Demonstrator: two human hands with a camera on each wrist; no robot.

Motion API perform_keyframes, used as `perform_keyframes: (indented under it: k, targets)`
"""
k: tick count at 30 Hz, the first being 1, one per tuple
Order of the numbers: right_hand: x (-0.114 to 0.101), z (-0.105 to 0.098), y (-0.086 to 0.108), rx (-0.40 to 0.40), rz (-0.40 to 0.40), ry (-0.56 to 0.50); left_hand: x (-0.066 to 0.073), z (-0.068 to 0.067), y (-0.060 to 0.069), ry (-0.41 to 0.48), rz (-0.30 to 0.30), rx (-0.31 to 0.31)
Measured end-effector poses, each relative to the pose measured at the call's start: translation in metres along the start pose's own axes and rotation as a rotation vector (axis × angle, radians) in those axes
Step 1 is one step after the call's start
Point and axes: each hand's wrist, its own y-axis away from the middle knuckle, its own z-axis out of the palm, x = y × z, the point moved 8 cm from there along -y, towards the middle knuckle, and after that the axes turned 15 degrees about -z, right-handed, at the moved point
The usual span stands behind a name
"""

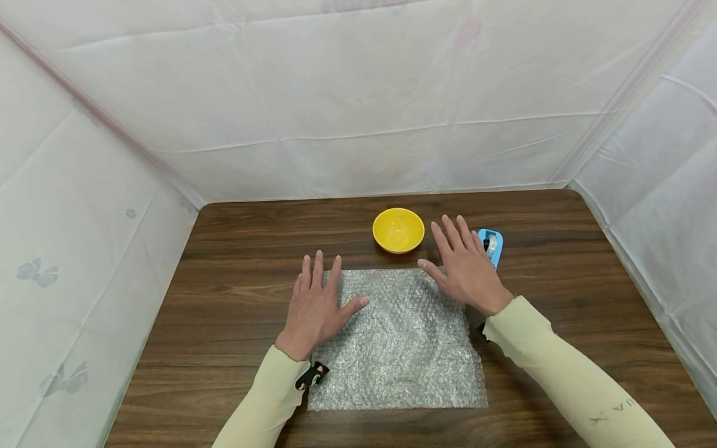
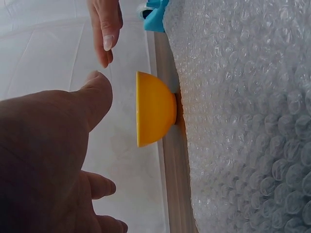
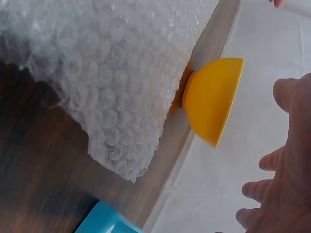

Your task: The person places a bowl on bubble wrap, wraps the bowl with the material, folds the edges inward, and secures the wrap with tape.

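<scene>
A sheet of bubble wrap (image 1: 398, 348) lies flat on the dark wooden table, its bubbles plain in both wrist views. Just beyond its far edge stands a yellow bowl (image 1: 398, 231), upright, with nothing visible inside. My left hand (image 1: 315, 311) hovers over the sheet's left edge, fingers spread and holding nothing. Over the far right corner is my right hand (image 1: 463, 267), also spread and holding nothing, between the bowl and a blue tape dispenser (image 1: 493, 244). That hand partly hides the dispenser in the head view; part of it shows in the right wrist view (image 3: 109, 219).
The wooden table (image 1: 224, 311) has rounded far corners. White sheeting (image 1: 358, 93) hangs behind it and along both sides, close to the table's edges. Dark wrist straps (image 1: 312, 376) sit at the sleeve cuffs.
</scene>
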Motion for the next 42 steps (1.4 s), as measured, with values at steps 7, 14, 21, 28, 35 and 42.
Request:
perform_keyframes:
  k: [7,14,21,28,35,42]
  targets:
    - [0.004,0.001,-0.006,0.002,0.001,-0.003,0.000,0.001,0.000,0.001,0.001,0.004]
    - [0.006,0.001,-0.013,-0.020,-0.001,-0.009,-0.001,0.001,0.001,0.003,0.002,0.006]
    - [0.009,0.003,-0.018,-0.044,-0.003,-0.012,-0.001,0.000,0.001,0.005,0.006,0.014]
    - [0.008,0.004,-0.023,-0.064,-0.019,-0.010,-0.001,0.001,0.002,0.002,0.005,0.019]
    - [0.012,0.006,-0.029,-0.088,-0.009,-0.018,-0.001,0.001,0.001,-0.001,0.008,0.022]
    - [0.014,0.008,-0.036,-0.112,-0.013,-0.028,-0.002,0.002,0.003,0.007,0.004,0.011]
